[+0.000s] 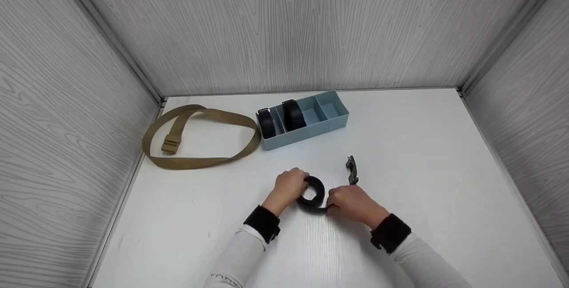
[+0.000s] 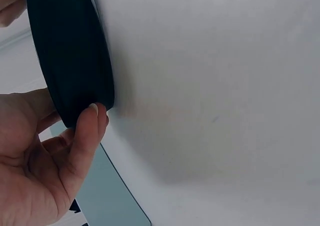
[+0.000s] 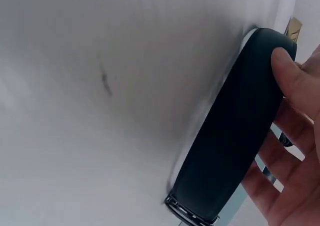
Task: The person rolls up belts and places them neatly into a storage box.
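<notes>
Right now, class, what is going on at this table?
A person is holding a rolled black belt on the white table with both hands: the left hand grips one side of the coil, the right hand the other. A metal buckle lies just beyond the right hand. Further back, a blue divided tray already holds two rolled dark belts, and a tan belt lies looped open to its left.

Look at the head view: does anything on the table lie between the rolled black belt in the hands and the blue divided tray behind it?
Nothing visible does. The rolled black belt, gripped by the left hand and right hand, faces bare table up to the blue tray. The loose buckle lies off to the right.
</notes>
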Demonstrator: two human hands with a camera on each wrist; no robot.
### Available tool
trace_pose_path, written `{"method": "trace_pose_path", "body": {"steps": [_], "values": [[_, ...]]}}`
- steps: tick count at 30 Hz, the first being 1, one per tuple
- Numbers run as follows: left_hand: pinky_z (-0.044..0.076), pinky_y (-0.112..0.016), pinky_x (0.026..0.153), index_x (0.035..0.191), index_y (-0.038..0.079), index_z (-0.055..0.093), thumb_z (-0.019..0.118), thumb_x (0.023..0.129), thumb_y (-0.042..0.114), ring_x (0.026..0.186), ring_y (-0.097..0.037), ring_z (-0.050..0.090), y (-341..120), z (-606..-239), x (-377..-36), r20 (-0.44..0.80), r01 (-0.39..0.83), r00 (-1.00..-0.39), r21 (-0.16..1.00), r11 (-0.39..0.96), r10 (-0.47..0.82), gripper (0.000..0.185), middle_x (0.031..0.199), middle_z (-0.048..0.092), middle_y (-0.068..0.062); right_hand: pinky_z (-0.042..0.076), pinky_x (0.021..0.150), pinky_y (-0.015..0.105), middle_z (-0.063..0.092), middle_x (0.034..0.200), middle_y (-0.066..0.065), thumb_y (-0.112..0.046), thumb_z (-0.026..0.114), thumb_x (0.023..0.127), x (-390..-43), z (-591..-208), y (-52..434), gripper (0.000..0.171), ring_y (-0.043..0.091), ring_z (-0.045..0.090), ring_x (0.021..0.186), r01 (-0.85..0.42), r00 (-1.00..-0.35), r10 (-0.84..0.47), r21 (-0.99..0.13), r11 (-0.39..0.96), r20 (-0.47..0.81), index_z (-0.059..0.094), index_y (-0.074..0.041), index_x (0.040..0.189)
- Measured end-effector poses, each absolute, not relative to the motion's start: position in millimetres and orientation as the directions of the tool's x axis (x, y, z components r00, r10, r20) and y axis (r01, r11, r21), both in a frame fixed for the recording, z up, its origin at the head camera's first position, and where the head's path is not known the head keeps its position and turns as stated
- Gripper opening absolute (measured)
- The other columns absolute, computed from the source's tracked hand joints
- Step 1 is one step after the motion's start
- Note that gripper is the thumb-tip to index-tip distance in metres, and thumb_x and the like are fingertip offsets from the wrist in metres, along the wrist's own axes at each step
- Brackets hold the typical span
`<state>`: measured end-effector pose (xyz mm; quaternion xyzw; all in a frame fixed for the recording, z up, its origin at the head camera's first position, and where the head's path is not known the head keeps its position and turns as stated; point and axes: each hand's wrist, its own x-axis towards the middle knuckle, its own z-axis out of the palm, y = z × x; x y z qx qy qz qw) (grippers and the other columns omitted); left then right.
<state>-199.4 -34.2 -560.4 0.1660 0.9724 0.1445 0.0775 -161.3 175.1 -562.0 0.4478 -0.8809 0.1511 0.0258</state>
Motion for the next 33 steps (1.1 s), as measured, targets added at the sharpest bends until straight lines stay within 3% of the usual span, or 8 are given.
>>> {"method": "trace_pose_path", "body": {"steps": [5,12,16,20,26,33], "values": [[0.049,-0.041,0.069,0.088,0.010,0.072,0.072,0.087,0.014,0.082,-0.025,0.064,-36.7,-558.8,-202.0,-0.102,0.345,-0.913,0.323,0.881,0.395,0.004,0.084,0.064,-0.005,0.043,0.048,0.030,0.053,0.079,-0.002,-0.020,0.082,0.074,-170.3,-569.4,178.1,0.017,0.012,0.050,0.056,-0.798,-0.596,-0.738,-0.127,0.590,0.317,0.067,-0.016,0.083],[0.048,-0.039,0.069,0.093,0.012,0.073,0.070,0.088,0.014,0.077,-0.023,0.061,-37.3,-558.5,-205.6,-0.093,0.435,-0.875,0.276,0.857,0.475,0.006,0.084,0.063,-0.004,0.045,0.050,0.028,0.060,0.112,0.000,-0.006,0.079,0.077,-177.2,-577.5,173.6,0.032,0.016,0.053,0.060,-0.876,-0.426,-0.814,0.044,0.480,0.395,0.070,-0.021,0.105],[0.048,-0.037,0.065,0.095,0.016,0.073,0.069,0.089,0.016,0.074,-0.021,0.059,-37.1,-559.9,-207.8,-0.073,0.527,-0.831,0.211,0.823,0.551,0.007,0.083,0.062,-0.002,0.046,0.057,0.027,0.064,0.105,-0.005,-0.009,0.076,0.081,-178.6,-577.9,167.4,0.022,0.015,0.058,0.066,-0.908,-0.370,-0.859,0.058,0.415,0.354,0.071,-0.016,0.101],[0.047,-0.036,0.064,0.094,0.016,0.074,0.070,0.089,0.020,0.074,-0.020,0.059,-37.5,-562.1,-209.4,-0.047,0.536,-0.830,0.211,0.817,0.556,0.008,0.082,0.062,-0.001,0.046,0.059,0.028,0.060,0.089,-0.004,-0.014,0.076,0.082,-178.5,-577.6,162.4,0.015,0.015,0.057,0.069,-0.908,-0.389,-0.863,0.026,0.419,0.323,0.068,-0.015,0.095],[0.048,-0.038,0.061,0.082,0.011,0.068,0.073,0.088,0.030,0.070,-0.023,0.061,-38.2,-565.6,-208.0,-0.016,0.455,-0.883,0.220,0.863,0.470,0.021,0.078,0.062,-0.003,0.046,0.056,0.029,0.059,0.084,-0.001,-0.018,0.078,0.079,-175.7,-578.8,157.6,0.015,0.017,0.057,0.064,-0.898,-0.411,-0.833,-0.006,0.440,0.371,0.069,-0.016,0.091],[0.051,-0.042,0.067,0.091,0.002,0.064,0.067,0.090,0.015,0.077,-0.028,0.064,-37.4,-566.6,-197.7,-0.061,0.355,-0.919,0.297,0.887,0.389,0.013,0.082,0.063,-0.012,0.047,0.051,0.036,0.060,0.080,0.001,-0.028,0.081,0.077,-173.2,-581.5,155.9,0.021,0.020,0.059,0.057,-0.849,-0.486,-0.771,-0.015,0.528,0.411,0.068,-0.015,0.087]]}}
